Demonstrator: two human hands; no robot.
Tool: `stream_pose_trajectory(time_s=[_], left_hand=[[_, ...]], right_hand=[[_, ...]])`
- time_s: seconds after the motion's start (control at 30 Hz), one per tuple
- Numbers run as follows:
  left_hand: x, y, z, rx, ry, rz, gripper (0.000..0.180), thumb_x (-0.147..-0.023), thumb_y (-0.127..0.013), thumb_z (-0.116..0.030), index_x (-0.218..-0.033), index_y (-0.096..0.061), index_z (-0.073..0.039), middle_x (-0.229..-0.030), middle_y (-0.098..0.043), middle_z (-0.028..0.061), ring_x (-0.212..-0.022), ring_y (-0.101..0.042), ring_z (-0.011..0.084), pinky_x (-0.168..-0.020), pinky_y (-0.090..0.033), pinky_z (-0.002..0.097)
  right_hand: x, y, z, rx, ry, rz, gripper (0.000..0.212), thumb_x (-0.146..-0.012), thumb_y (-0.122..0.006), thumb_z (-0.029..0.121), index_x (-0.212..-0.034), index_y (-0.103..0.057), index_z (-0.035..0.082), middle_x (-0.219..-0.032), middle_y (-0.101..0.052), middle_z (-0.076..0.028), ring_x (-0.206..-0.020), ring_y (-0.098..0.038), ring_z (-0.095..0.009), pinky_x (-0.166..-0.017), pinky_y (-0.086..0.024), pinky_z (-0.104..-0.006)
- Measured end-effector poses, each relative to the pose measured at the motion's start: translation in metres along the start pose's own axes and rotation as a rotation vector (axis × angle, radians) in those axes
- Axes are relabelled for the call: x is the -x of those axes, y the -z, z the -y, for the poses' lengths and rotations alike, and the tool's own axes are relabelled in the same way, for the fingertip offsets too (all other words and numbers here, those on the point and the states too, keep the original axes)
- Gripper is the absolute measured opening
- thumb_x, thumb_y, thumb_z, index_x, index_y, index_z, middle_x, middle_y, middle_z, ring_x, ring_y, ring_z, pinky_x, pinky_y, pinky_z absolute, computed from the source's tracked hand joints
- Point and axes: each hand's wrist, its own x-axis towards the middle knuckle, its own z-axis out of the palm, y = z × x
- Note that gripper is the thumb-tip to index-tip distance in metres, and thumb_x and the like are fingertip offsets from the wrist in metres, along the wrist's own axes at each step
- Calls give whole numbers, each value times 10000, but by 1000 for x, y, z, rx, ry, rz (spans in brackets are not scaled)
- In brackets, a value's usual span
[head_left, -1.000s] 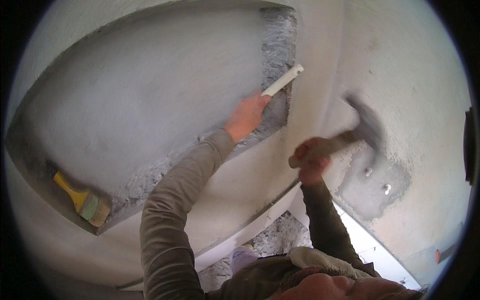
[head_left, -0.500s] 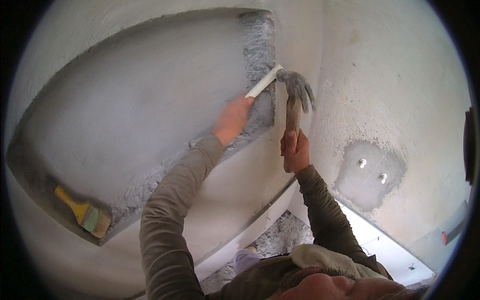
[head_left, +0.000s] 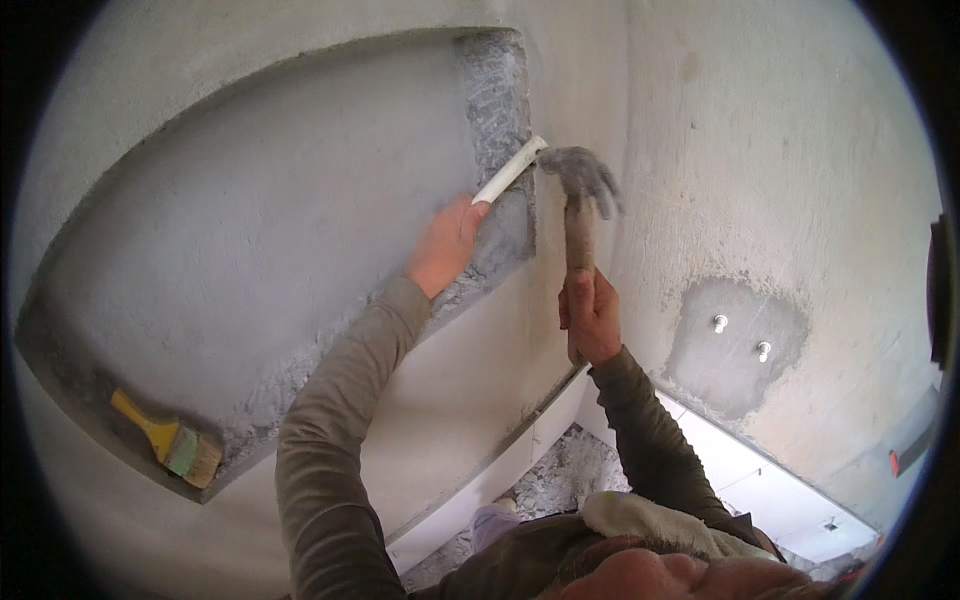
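Observation:
My left hand (head_left: 446, 245) is closed around the lower end of a white round stick (head_left: 508, 173). The stick slants up and right across the right side of a wall recess (head_left: 280, 190), its upper end at the recess edge. My right hand (head_left: 592, 315) grips the wooden handle of a claw hammer (head_left: 580, 235). The hammer's grey head is slightly blurred, with its striking face close to the stick's upper end; whether they touch I cannot tell. The claw points right and down. Rough, chipped grey mortar lies behind the stick.
A yellow-handled paintbrush (head_left: 168, 440) rests in the recess's lower left corner. Two white pipe fittings (head_left: 742, 338) stick out from a grey patch on the right wall. White tiles (head_left: 790, 500) line its lower part. Rubble (head_left: 570, 470) covers the floor below.
The view has shifted slightly, so the recess sits lower and further left. Both hands keep their holds. The hammer head has tilted a little beside the stick's end.

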Motion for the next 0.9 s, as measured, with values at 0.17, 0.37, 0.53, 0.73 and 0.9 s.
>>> stream_pose_trajectory(time_s=[0.17, 0.37, 0.53, 0.73, 0.9], left_hand=[[0, -4, 4, 385, 153, 64, 494, -1041, -418, -465, -892, -552, -14, -648, -520, 82, -598, -534, 210, -570, -417, 359], [0, 4, -12, 801, 363, 84, 512, -1010, -417, -570, -893, -541, -87, -607, -415, -35, -433, -315, 58, -378, -256, 239], [-2, 9, -7, 742, 356, 116, 514, -1010, -417, -572, -898, -541, -86, -602, -410, -40, -437, -315, 54, -383, -259, 242], [-5, 12, -5, 581, 283, 107, 499, -1021, -420, -540, -883, -545, -78, -623, -433, -33, -474, -348, 60, -425, -295, 244], [-5, 9, 2, 175, 45, 18, 512, -1031, -411, -506, -866, -532, -37, -627, -460, 62, -564, -415, 173, -550, -381, 344]], right_hand=[[32, 8, 19, -262, 84, -91, 607, -972, -405, 622, -873, -501, 31, -634, -501, -35, -538, -499, -110, -489, -426, -281], [40, 18, 50, -305, 105, -46, 652, -952, -407, 659, -930, -508, 15, -654, -522, -54, -556, -510, -119, -507, -430, -278], [39, 22, 67, -282, 115, 6, 613, -976, -392, 617, -967, -502, 14, -666, -527, -54, -562, -500, -115, -514, -415, -270], [39, 20, 78, -221, 142, 22, 556, -1004, -380, 555, -970, -502, 14, -679, -532, -51, -566, -494, -108, -505, -389, -268], [30, 23, 91, -129, 325, 2, 541, -1010, -362, 533, -960, -505, 15, -705, -533, -51, -569, -482, -110, -501, -382, -270]])
